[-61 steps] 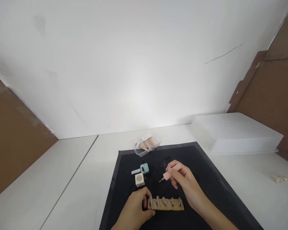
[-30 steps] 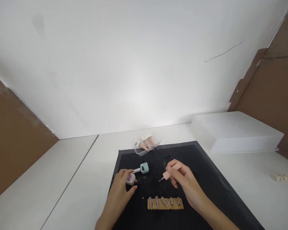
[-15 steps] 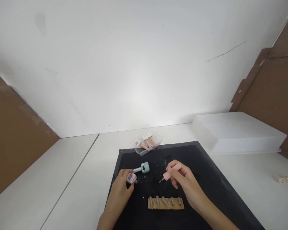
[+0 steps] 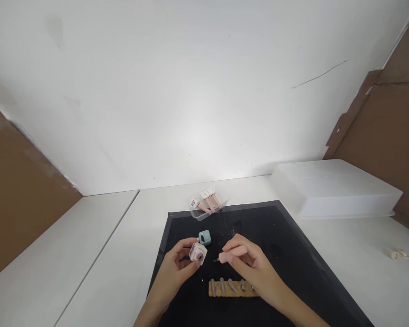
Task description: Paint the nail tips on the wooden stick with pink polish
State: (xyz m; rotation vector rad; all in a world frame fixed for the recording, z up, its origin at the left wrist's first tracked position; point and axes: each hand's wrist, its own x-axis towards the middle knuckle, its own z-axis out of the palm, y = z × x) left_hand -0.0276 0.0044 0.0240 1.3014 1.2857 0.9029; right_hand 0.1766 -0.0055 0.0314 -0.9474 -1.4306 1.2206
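My left hand (image 4: pixel 177 268) grips a small white nail polish bottle (image 4: pixel 198 253), tilted so that its uncapped neck faces me. In my right hand (image 4: pixel 250 263) is the pink brush cap (image 4: pixel 234 253), its thin dark brush pointing left toward the bottle, a short gap apart. Below both hands lies a tan strip (image 4: pixel 221 294) bearing several nail tips (image 4: pixel 222 285); my right hand hides its right end. Just behind the left hand a mint-green bottle (image 4: pixel 204 237) lies on its side, its cap end covered by my fingers.
A black mat (image 4: pixel 259 222) lies under the work. At its back edge a clear tray (image 4: pixel 199 217) holds three pink-capped bottles (image 4: pixel 206 206). A white box (image 4: pixel 337 190) stands at the right rear, with small cream pieces (image 4: pixel 397 254) in front. A white wall (image 4: pixel 191 91) rises behind.
My left hand has lifted and turned the bottle, so its neck now faces me. My right hand has brought the brush cap left and closer to it.
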